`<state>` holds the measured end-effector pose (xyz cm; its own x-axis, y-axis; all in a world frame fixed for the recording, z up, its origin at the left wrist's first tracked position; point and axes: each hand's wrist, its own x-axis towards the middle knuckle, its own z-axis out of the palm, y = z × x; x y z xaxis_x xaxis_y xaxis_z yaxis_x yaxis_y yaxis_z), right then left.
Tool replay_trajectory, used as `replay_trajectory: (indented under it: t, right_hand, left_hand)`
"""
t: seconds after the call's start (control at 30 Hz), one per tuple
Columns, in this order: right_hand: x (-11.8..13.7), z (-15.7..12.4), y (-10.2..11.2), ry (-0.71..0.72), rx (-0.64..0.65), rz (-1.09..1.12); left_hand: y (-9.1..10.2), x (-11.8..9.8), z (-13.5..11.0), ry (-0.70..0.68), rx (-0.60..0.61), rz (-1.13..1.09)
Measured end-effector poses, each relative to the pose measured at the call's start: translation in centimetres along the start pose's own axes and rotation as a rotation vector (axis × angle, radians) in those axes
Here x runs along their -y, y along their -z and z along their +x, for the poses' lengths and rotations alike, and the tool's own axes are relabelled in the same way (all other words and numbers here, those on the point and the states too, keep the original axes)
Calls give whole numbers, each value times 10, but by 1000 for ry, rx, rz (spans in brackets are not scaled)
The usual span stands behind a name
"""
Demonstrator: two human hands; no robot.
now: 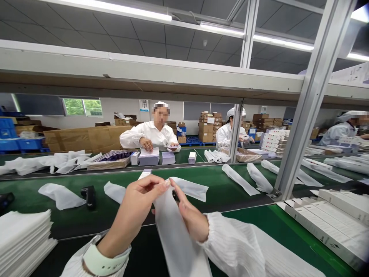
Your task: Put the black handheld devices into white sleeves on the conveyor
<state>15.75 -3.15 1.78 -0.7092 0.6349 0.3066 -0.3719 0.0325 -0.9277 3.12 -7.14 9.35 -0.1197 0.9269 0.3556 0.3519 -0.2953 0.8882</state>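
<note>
A long translucent white bag (173, 234) hangs in front of me, its upper end between my two hands and its lower end leaving the picture at the bottom. My left hand (141, 204) pinches the top edge with thumb and fingers. On the other side, my right hand (191, 217) grips the same end, fingertips almost meeting the left ones. Something small and dark (174, 194) shows between the bag and my right fingers; its kind is unclear. Behind my hands, another white bag (190, 188) lies on the green conveyor belt (123, 219).
A stack of white sheets or bags (23, 242) stands at left. Near it a black device (88, 197) and a loose bag (60, 195) lie on the belt. White boxes (331, 223) fill a tray at right, beside a metal post (311, 96). Across the belt, a co-worker (157, 132) handles cards.
</note>
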Motion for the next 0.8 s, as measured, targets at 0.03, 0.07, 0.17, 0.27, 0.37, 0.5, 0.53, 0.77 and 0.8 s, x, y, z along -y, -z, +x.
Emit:
replay_trajectory:
  t: [0.03,0.07,0.17,0.27,0.37,0.5,0.53,0.77,0.8]
  right_hand:
    - [-1,-1,-6,30,-14,-21]
    - [-1,-1,-9,23,-33,-34]
    - [9,12,8,-63,-202,-40]
    - [34,30,70,233,-745,-128]
    - [51,33,152,536,-1344,-477]
    - [39,10,230,-6,-1521,-960]
    - [31,4,240,-97,-1489,-998]
    - [2,10,238,-232,-1184,-1351]
    - [-1,18,229,-215,-1084,-1466]
  left_hand:
    - [0,0,0,-39,-42,7]
    - [-1,2,0,-75,-85,19]
    - [-7,17,9,-141,-226,75]
    - [-17,47,19,-161,-120,197]
    - [-29,83,22,-101,317,332]
    - [-41,116,23,80,670,485]
    - [-42,120,24,105,692,500]
    - [-46,124,34,140,711,480]
    - [-46,122,34,131,701,480]
